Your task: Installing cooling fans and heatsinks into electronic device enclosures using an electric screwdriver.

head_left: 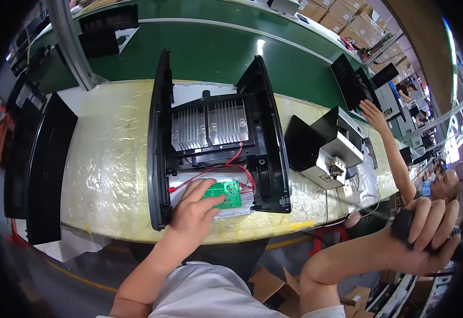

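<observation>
My left hand [191, 214] grips the left part of a green circuit board [233, 194], its fingertips resting on the board's face. Red wires [248, 179] run from the board's right edge up into a black housing [160, 143]. This housing stands open between two tall side walls, with silver finned heat sinks [226, 124] inside. One red wire ends in a small red connector [172, 189] near my left fingers. Raised at the far right, my right hand [427, 233] is wrapped around a dark-handled electric screwdriver [402, 227], whose blurred shaft points left, away from the housing.
Metal-and-black boxes [324, 153] stand right of the housing on the plastic-covered yellow bench [109, 159]. Tall black panels [51, 164] line the left side. A green conveyor surface [205, 50] runs behind. On the right, a co-worker's arm [393, 148] reaches toward black panels.
</observation>
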Demonstrator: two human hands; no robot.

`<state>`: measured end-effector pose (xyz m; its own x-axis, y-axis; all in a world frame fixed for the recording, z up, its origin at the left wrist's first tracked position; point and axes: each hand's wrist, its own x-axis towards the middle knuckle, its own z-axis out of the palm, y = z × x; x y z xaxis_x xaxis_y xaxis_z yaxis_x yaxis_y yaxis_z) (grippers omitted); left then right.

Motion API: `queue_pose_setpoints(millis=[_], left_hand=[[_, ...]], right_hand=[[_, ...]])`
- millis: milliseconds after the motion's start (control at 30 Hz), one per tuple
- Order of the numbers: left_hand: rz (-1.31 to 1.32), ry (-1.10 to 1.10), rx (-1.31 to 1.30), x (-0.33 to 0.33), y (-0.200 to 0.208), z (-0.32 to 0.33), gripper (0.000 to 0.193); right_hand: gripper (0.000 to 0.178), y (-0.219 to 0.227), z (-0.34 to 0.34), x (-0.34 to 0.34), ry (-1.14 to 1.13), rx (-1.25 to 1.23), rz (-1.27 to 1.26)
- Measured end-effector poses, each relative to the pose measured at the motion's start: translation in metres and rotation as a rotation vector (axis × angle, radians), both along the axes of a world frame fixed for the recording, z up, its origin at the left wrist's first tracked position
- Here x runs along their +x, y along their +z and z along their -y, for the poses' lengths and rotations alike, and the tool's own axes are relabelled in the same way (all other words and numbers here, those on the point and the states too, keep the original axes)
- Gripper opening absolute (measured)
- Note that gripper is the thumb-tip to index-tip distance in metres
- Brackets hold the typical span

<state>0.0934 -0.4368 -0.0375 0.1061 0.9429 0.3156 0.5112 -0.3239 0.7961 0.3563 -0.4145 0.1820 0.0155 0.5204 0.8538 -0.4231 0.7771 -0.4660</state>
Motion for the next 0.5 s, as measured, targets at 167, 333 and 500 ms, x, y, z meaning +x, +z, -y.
queue_pose_setpoints(millis=[167, 333, 500], left_hand=[[0.005, -0.021, 0.041, 0.005, 0.001, -0.003, 0.031], [0.015, 0.002, -0.014, 0.016, -0.018, -0.004, 0.036], [0.056, 0.006, 0.055, 0.015, -0.022, -0.004, 0.037]], right_hand=[[0.025, -0.046, -0.027, -0.078, 0.135, -0.158, 0.187], [0.027, -0.1, -0.041, -0.113, -0.111, -0.315, 0.21], [0.022, -0.113, -0.053, -0.123, -0.197, -0.323, 0.27]])
